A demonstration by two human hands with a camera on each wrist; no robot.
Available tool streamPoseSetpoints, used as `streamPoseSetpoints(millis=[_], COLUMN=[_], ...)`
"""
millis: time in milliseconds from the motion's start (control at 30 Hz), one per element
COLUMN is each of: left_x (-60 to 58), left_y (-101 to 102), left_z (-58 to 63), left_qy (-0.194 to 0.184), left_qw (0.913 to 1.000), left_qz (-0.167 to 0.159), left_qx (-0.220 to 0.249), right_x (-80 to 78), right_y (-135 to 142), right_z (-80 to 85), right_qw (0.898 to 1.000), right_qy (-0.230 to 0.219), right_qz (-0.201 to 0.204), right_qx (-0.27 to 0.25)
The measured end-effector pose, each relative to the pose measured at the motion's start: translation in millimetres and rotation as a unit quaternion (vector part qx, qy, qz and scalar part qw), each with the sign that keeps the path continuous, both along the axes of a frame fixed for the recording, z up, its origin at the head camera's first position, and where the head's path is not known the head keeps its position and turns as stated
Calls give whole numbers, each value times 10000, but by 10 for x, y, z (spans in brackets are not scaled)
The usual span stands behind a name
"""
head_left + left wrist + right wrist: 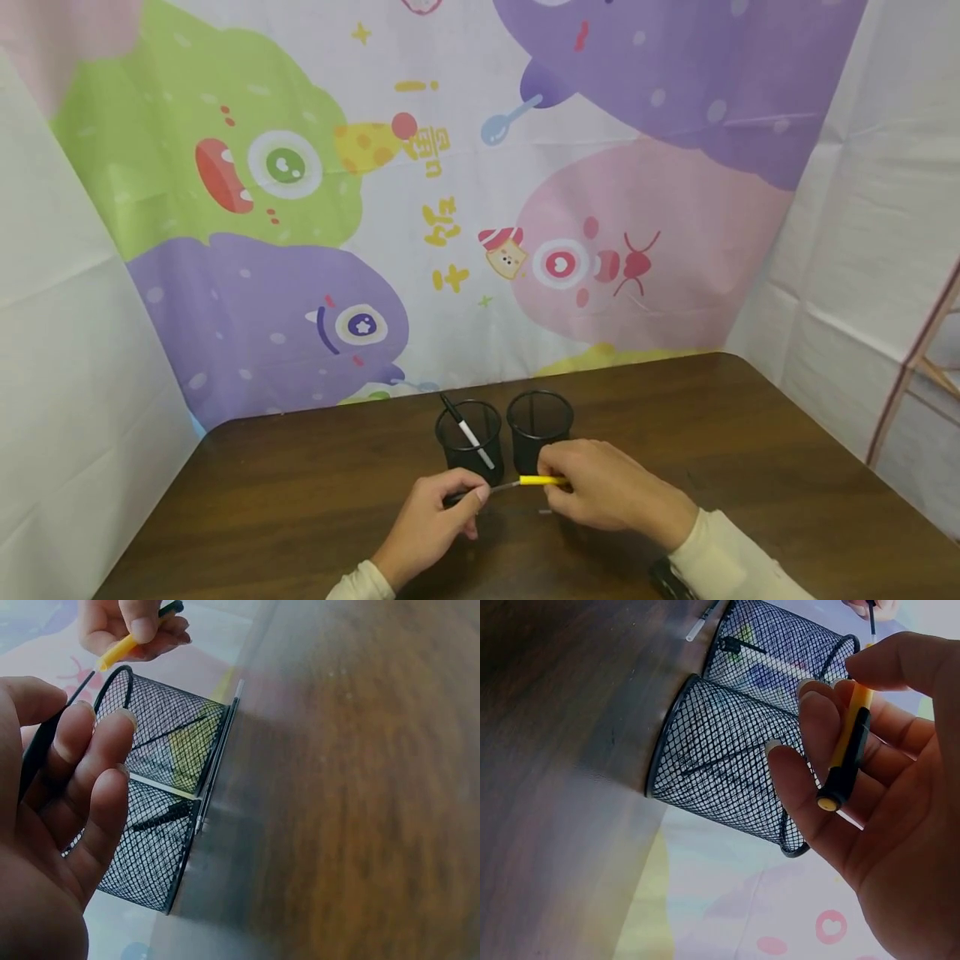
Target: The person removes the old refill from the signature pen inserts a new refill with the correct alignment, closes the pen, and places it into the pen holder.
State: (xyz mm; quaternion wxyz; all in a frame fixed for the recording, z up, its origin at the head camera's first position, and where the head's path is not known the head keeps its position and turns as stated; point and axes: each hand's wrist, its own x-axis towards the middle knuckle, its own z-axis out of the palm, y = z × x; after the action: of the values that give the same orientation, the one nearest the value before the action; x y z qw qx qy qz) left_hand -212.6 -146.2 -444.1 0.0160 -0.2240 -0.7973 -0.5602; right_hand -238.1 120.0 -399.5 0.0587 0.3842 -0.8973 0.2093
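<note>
Between finger and thumb, my left hand (435, 517) pinches a slim black tool (37, 750) that narrows to a thin tip. My right hand (603, 483) grips a yellow-and-black pen-like barrel (849, 746), its yellow end pointing left. The dark tool's thin tip is right at that yellow end, in front of two black mesh cups. I cannot tell what kind of tool the black one is. In the left cup (472, 465) a white marker with a black cap (467, 431) leans. Beside it stands the right cup (525, 454), close behind my right hand.
A thin dark rod with a clear end (218, 761) lies on the brown wooden table (300, 492) near the cups. Under my right sleeve a black object (670, 578) is partly hidden. A printed cartoon cloth (465, 342) hangs behind the table, with white cloth at both sides.
</note>
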Motion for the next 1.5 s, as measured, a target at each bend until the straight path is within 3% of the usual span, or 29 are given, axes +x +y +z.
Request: streamPoseSetpoints(millis=[433,1500], left_x=[-12,-27], left_y=[-9,-18], left_z=[-5,-38], left_qy=[94,232], left_qw=[9998,9994], left_qz=[-18,-36], left_qx=[-158,-262], right_x=[1,15], right_y=[-3,-63], right_z=[-9,-33], right_qw=[9995,9981], right_qy=[257,373], right_qz=[135,416], right_qx=[-111,-257])
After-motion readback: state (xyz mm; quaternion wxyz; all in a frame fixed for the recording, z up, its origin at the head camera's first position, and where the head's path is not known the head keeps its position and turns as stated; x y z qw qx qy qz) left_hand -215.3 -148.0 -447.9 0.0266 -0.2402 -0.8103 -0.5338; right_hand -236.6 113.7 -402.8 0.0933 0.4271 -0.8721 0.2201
